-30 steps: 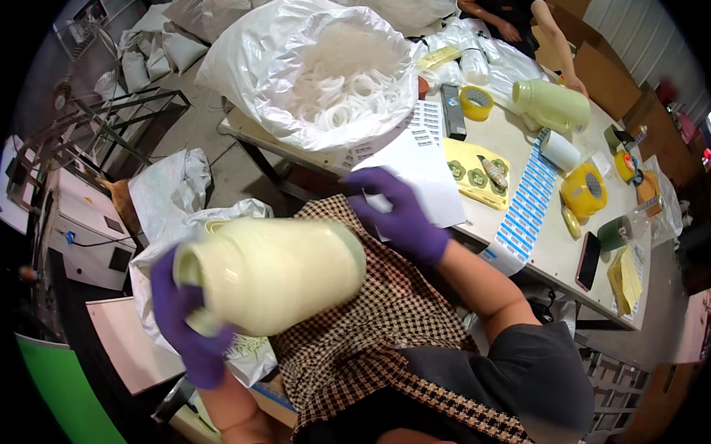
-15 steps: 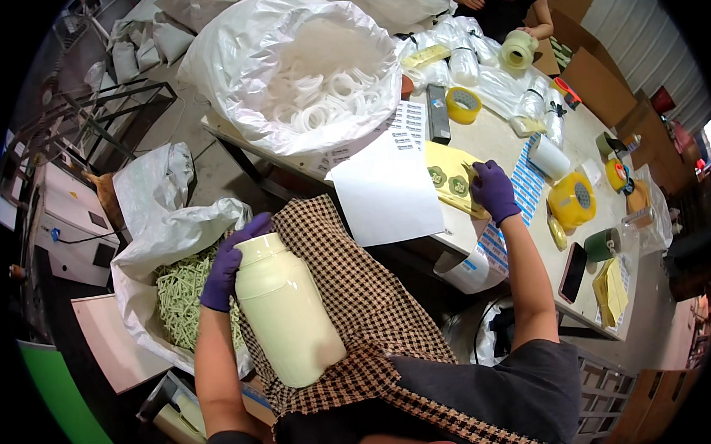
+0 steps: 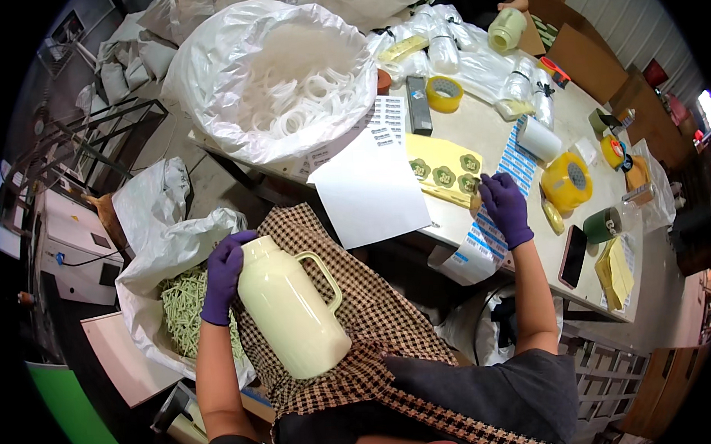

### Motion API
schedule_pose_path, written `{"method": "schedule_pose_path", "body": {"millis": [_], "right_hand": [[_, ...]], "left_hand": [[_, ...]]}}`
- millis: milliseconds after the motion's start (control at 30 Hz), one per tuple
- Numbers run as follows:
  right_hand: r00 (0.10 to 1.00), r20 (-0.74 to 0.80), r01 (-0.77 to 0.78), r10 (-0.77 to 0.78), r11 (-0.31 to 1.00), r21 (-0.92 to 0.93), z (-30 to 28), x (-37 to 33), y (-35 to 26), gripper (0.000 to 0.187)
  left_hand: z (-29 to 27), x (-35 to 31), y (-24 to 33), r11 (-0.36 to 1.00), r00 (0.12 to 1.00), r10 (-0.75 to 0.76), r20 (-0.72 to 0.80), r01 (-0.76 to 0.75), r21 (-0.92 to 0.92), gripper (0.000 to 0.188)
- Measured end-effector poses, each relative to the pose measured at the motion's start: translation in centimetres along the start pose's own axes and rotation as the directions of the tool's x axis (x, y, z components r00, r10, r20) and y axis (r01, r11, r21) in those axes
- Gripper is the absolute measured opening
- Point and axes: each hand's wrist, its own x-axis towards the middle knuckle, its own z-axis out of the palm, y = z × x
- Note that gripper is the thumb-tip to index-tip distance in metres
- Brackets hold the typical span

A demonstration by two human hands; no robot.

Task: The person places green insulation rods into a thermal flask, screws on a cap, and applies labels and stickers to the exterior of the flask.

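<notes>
My left hand (image 3: 224, 278), in a purple glove, grips the neck end of a cream jug (image 3: 292, 314). The jug lies tilted across my lap on a checked apron (image 3: 382, 315), its loop handle facing right. My right hand (image 3: 506, 207), also gloved in purple, is closed at the right edge of a yellow sheet of stickers (image 3: 442, 194). Several dark green flower-shaped stickers show on that sheet. Between my right fingertips is a small sticker (image 3: 475, 194), partly hidden by the fingers.
A large white bag of translucent rings (image 3: 308, 98) stands on the table's left. A bag of green pieces (image 3: 182, 310) is at my left. Tape rolls (image 3: 565, 182), a phone (image 3: 573, 256) and blue-white label strips (image 3: 489, 237) lie rightward. Another person's cream container (image 3: 507, 30) is beyond.
The jug has rolled in my left hand, bringing its handle into view on the right. My right hand has drawn slightly back from the yellow sheet, uncovering another sticker.
</notes>
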Motion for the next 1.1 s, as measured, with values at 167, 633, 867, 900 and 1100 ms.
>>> {"method": "schedule_pose_path", "body": {"millis": [167,633,867,900,1100], "right_hand": [[0.998,-0.038,-0.048,0.046,0.996,-0.075,-0.1,-1.1,1.7,0.027],[0.992,0.022,-0.122,0.123,0.992,-0.041,-1.4,-1.2,1.2,0.041],[0.991,0.128,-0.021,0.033,0.995,-0.093,0.1,-1.1,2.0,0.028],[0.988,0.145,-0.037,0.052,0.994,-0.101,0.4,-1.1,2.2,0.027],[0.991,0.116,-0.049,0.069,0.985,-0.165,1.5,0.3,2.0,0.03]], "left_hand": [[0.7,2.5,6.6,0.599,0.929,0.367,0.043,-0.272,0.753,0.057],[40.1,13.2,7.3,0.376,0.543,0.227,0.809,-0.815,0.441,0.068],[40.4,12.8,6.1,0.403,0.575,0.129,0.808,-0.775,0.487,0.072],[40.4,12.8,6.7,0.383,0.563,0.072,0.823,-0.778,0.499,0.071],[39.8,13.4,6.6,0.38,0.535,0.06,0.843,-0.793,0.476,0.068]]}}
